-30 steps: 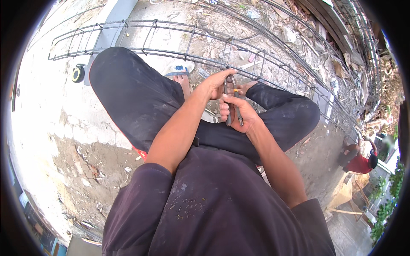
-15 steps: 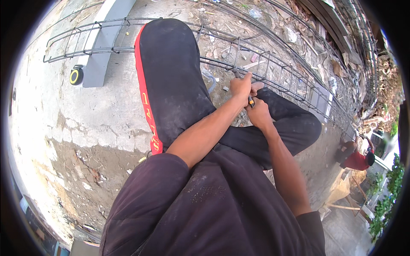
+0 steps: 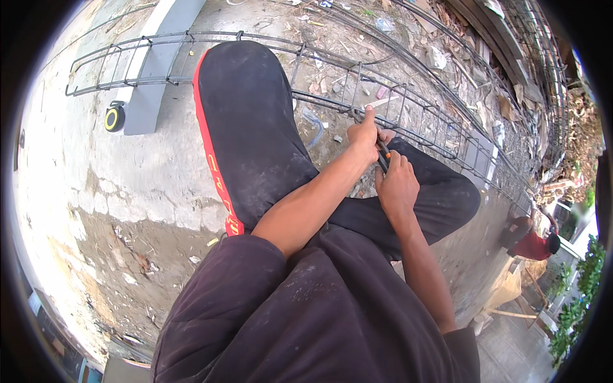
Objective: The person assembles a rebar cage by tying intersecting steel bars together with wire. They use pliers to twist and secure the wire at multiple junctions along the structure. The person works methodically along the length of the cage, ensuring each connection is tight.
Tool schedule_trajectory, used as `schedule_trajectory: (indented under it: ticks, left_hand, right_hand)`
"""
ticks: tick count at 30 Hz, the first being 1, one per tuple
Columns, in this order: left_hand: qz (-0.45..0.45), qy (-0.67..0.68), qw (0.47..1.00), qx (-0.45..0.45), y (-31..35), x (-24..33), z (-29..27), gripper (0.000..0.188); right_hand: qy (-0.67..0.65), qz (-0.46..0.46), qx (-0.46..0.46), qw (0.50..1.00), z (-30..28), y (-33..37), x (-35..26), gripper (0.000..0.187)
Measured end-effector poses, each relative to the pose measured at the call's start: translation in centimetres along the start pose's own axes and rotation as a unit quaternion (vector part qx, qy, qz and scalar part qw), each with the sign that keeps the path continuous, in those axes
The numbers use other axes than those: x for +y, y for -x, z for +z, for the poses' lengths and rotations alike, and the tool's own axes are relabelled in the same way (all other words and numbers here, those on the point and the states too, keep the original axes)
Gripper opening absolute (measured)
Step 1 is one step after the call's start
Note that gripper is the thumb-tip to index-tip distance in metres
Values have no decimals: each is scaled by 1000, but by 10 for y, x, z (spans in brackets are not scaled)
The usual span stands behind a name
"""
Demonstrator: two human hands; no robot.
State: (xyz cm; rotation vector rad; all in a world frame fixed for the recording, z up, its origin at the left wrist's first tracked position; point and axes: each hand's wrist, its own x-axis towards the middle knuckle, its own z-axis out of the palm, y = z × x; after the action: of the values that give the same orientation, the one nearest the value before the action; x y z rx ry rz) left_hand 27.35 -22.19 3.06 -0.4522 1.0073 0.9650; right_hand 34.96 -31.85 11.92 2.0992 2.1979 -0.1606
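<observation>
A pair of dark-handled pliers (image 3: 384, 153) with orange marks on the grip lies between my hands, its jaw end toward the near bars of a long steel rebar cage (image 3: 332, 102). My left hand (image 3: 364, 136) is closed round the forward part of the pliers, thumb raised, right beside the cage. Behind it, my right hand (image 3: 398, 185) has its fingers bent over the handle ends, which look slightly spread. The left hand and the bars hide the jaws, and I cannot make out any wire there.
The cage rests across a grey beam (image 3: 150, 96) at the left and a grey block (image 3: 477, 152) at the right. A black-and-yellow tape measure (image 3: 115, 117) stands by the beam. Loose rods and debris lie beyond. A person in red (image 3: 533, 242) is far right.
My right hand has shifted slightly right and down along the handles, which now look further apart. My left hand stays by the cage, its thumb more upright.
</observation>
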Motion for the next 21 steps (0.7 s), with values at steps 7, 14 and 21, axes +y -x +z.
schedule_trajectory:
  ticks: [7,14,21]
  left_hand:
    - [-19,-20,992,-124,2,4,-31,41]
    - [-21,11,994,-106,-12,-1,-17,35]
    - [14,-49,997,-60,3,-1,-21,37]
  right_hand:
    - [-530,237,-398,710,8,-34,53,31]
    - [-156,9,-137,978,3,-16,25,28]
    - [-238,61,-197,949,19,-23,36,38]
